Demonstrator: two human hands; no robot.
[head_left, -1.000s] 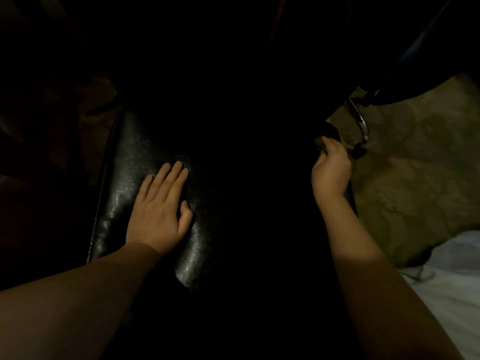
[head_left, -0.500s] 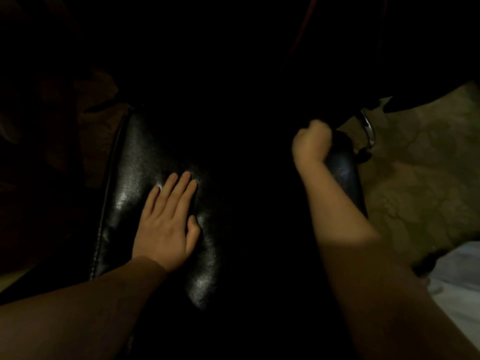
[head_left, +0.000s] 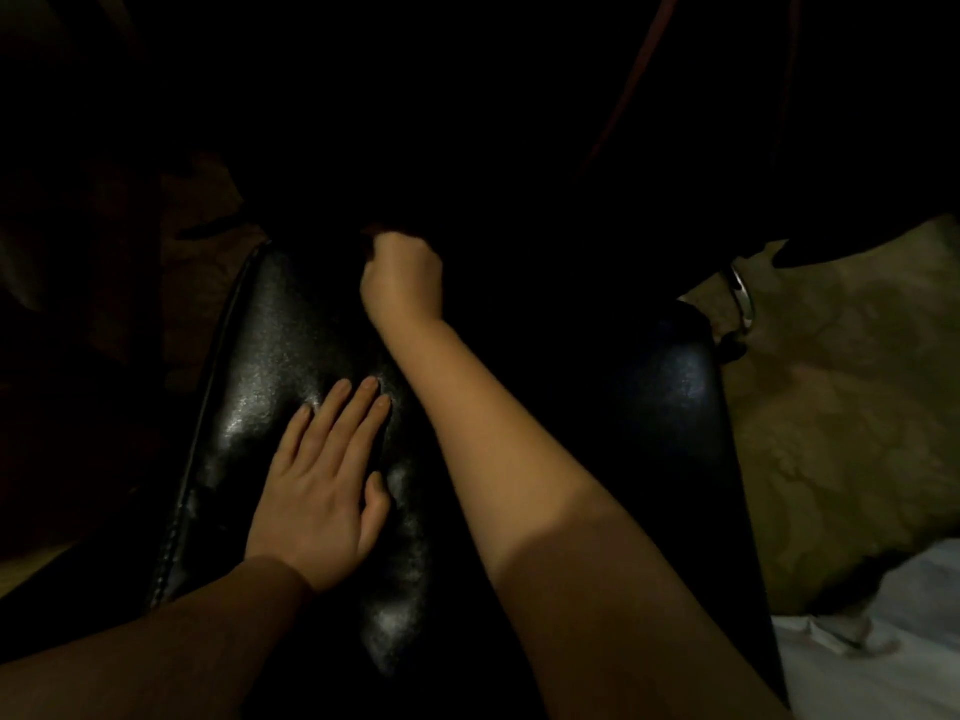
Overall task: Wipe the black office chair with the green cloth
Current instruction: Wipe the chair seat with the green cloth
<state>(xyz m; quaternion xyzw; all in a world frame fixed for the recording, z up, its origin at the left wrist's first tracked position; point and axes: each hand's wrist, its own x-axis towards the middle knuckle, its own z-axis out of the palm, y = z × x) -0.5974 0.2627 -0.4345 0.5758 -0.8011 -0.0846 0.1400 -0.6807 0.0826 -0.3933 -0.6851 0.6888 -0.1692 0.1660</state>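
Note:
The black office chair point(head_left: 270, 387) fills the middle of the head view, its glossy leather padding lit on the left side and dark elsewhere. My left hand point(head_left: 322, 491) rests flat on the padding with its fingers straight. My right hand point(head_left: 402, 283) is curled into a fist, pressed on the chair's dark upper middle, with its forearm crossing above the left fingers. The green cloth is not distinguishable; whatever the fist grips is lost in shadow under it.
Patterned beige carpet point(head_left: 831, 433) lies to the right of the chair. A chrome curved part point(head_left: 740, 298) shows by the chair's right corner. White fabric point(head_left: 872, 657) lies at the bottom right. The top and left of the view are nearly black.
My right hand has swept from the chair's right edge leftwards across the padding to its upper middle. The left hand has stayed flat in about the same place.

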